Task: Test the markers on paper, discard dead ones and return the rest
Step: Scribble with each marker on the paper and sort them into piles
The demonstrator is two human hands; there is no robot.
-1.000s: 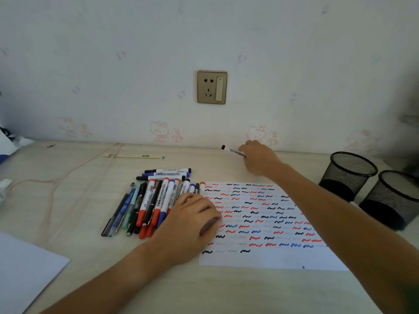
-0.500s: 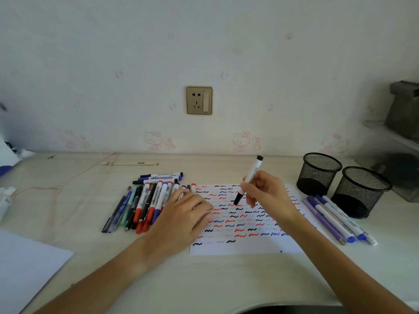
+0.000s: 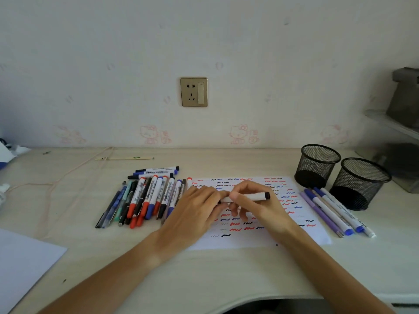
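Both hands are meeting over the middle of the test paper (image 3: 301,232), which is lying flat on the desk (image 3: 204,279) and is covered with short red, blue and black squiggles. The right hand (image 3: 260,207) is holding a white marker (image 3: 251,196) level, its fingers curling round the barrel, with the black end (image 3: 267,196) sticking out to the right past the knuckles. The left hand (image 3: 195,211) is pinching the marker's other end with its fingertips, so the marker is bridging the two grips, lifted a little above the sheet; whether that end is a cap I cannot tell, as the fingers are covering it.

Just left of the left hand, a row of markers and pens (image 3: 145,200) is lying side by side on the desk, with a few more set crosswise at its far end. To the right of the paper, a small bunch of purple and blue pens (image 3: 328,211) is resting beside two black mesh cups (image 3: 317,166), both standing upright.
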